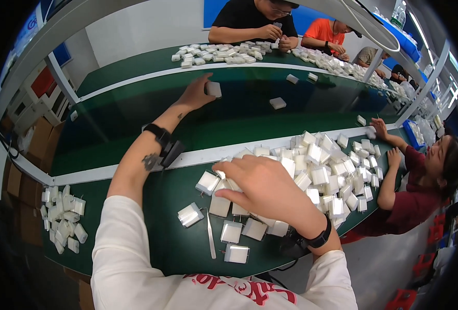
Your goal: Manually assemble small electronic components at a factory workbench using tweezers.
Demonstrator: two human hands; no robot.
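My left hand (196,93) reaches over the dark green strip beyond the white rail, with its fingers closed at the edge of a small white plastic block (215,90). My right hand (260,186) hovers at the left side of a large heap of similar blocks (319,174), thumb and fingers apart. Blocks lie under and around it, so the palm side is partly hidden. Several blocks have translucent ends and thin metal pins. Below my right hand, a pair of tweezers (211,236) lies beside a loose block (190,215) on the green table.
A smaller pile of blocks (62,219) sits at the left table end. Single blocks (278,103) rest on the strip. White rails (203,155) cross the bench. Across it people handle blocks beside another heap (221,53); a person in dark red (409,191) works at the right.
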